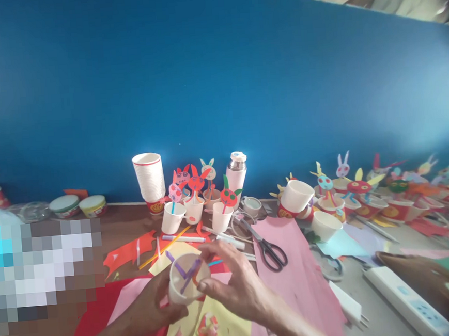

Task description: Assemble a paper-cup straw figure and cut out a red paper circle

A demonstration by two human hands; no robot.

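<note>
A white paper cup [175, 291] is tilted so that its opening faces me. My left hand [162, 292] is closed around its left side and base. My right hand [233, 278] grips the cup's right rim, thumb in front and fingers behind. Purple strips [190, 277] lie folded inside the cup, and one purple end pokes over the far rim. Close to my right thumb an orange curved strip [195, 280] shows in the cup. Beneath lie yellow paper [236, 320] with paper scraps [208, 328], and red paper [91, 308].
Behind stand finished cups with paper rabbit heads [196, 180], a cup stack [149, 176] and a thermos [237, 174]. Black scissors [272, 255] rest on pink paper [296, 286]. More decorated cups [367, 206] and a power strip [409, 298] are right; tubs [64, 205] are left.
</note>
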